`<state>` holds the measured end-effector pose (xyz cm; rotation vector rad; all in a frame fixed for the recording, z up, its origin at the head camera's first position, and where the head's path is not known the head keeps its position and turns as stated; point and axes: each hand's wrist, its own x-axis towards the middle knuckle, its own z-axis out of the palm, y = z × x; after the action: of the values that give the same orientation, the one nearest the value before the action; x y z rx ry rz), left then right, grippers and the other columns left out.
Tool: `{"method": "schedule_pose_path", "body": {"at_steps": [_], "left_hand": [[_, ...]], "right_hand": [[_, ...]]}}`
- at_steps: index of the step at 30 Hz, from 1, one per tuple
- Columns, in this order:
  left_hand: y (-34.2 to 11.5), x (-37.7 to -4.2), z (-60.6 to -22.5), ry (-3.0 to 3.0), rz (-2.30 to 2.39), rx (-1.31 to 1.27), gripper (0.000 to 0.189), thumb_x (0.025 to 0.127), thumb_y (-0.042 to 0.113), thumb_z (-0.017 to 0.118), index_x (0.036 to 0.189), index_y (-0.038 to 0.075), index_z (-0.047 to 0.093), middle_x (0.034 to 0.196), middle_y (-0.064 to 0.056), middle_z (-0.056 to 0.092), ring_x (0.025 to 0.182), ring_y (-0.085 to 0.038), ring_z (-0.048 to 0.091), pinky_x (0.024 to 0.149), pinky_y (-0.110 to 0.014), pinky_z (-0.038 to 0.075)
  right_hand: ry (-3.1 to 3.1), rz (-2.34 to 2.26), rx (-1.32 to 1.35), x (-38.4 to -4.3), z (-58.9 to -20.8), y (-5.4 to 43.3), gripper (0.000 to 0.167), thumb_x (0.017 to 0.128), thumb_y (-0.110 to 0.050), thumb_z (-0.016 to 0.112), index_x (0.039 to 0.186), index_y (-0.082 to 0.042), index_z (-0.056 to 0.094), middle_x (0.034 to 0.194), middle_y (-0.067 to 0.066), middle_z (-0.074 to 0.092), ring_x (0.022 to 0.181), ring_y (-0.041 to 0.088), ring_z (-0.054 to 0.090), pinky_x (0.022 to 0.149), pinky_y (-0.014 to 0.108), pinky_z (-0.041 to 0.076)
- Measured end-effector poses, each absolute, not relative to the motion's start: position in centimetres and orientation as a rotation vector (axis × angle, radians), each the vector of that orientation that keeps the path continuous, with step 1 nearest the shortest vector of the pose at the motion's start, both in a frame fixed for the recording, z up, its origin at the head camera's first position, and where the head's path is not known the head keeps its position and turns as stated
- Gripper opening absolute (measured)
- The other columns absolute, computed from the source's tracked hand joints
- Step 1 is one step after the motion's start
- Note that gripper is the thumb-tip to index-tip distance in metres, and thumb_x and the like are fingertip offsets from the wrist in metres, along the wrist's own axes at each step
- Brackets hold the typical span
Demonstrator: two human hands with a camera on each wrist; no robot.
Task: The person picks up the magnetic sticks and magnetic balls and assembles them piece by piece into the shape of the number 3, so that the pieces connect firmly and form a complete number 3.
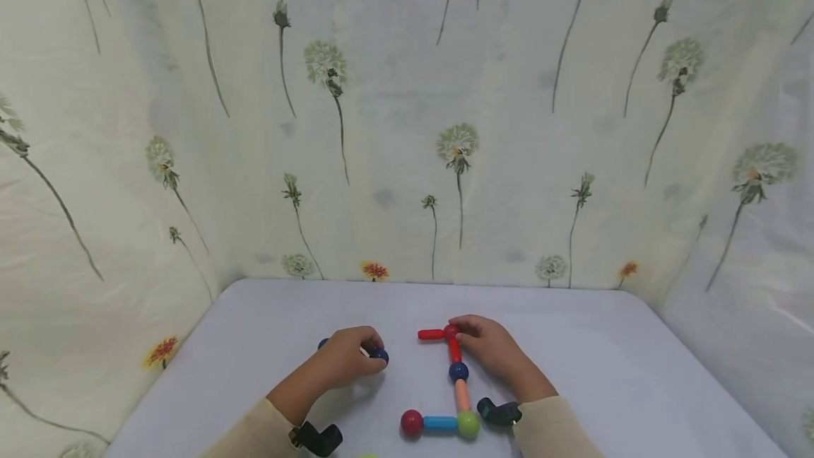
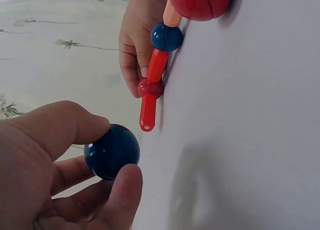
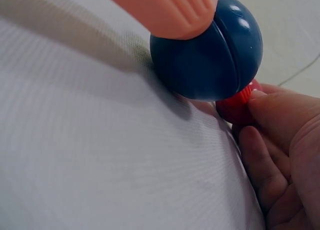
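My left hand [image 1: 346, 357] pinches a dark blue ball [image 2: 112, 152] between thumb and fingers, above the table. Another dark blue piece [image 1: 323, 342] peeks out behind that hand, mostly hidden. My right hand [image 1: 497, 353] grips the small red ball [image 1: 451, 331] at the far end of a joined chain lying on the table. From this ball a red rod [image 1: 430, 335] points left, and a second red rod [image 1: 454, 350] runs to a blue ball [image 1: 458, 372]. A peach rod [image 1: 462, 395] links that to a green ball [image 1: 468, 425].
Nearest me, a light blue rod [image 1: 440, 425] joins the green ball to a larger red ball [image 1: 411, 423]. A yellow bit [image 1: 369, 456] shows at the bottom edge. The white table [image 1: 280, 309] meets a flower-printed curtain [image 1: 394, 126] at its back.
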<state>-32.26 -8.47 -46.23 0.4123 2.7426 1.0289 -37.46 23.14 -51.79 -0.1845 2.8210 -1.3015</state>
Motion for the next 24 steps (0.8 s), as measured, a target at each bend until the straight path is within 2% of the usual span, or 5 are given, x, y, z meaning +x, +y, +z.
{"method": "schedule_pose_path", "body": {"at_steps": [8, 15, 24], "left_hand": [[-6.6, -33.9, -46.1, 2.711, 1.095, 0.348, 0.02, 0.091, 0.029, 0.082, 0.105, 0.021, 0.071, 0.105, 0.001, 0.069, 0.094, -0.021, 0.061, 0.084, -0.043, 0.06], [-5.2, -35.8, -47.1, 2.721, 1.137, 0.306, 0.023, 0.092, 0.026, 0.082, 0.112, 0.022, 0.072, 0.113, -0.001, 0.07, 0.107, -0.022, 0.062, 0.096, -0.048, 0.057], [-3.3, -37.3, -48.1, 2.712, 1.202, 0.153, 0.026, 0.092, 0.021, 0.082, 0.116, 0.019, 0.073, 0.107, -0.004, 0.069, 0.1, -0.022, 0.064, 0.086, -0.039, 0.061]], "right_hand": [[2.821, -1.294, -0.149, -37.6, -51.8, 23.1, 0.031, 0.101, -0.025, 0.071, 0.131, -0.034, 0.07, 0.131, -0.009, 0.071, 0.135, 0.026, 0.059, 0.112, 0.057, 0.046], [2.815, -1.301, -0.177, -37.7, -51.9, 23.1, 0.032, 0.101, -0.024, 0.07, 0.132, -0.034, 0.069, 0.132, -0.008, 0.07, 0.135, 0.026, 0.059, 0.111, 0.056, 0.048], [2.821, -1.302, -0.174, -38.0, -52.2, 23.2, 0.03, 0.101, -0.022, 0.071, 0.13, -0.032, 0.07, 0.13, -0.007, 0.071, 0.132, 0.026, 0.061, 0.111, 0.056, 0.048]]}}
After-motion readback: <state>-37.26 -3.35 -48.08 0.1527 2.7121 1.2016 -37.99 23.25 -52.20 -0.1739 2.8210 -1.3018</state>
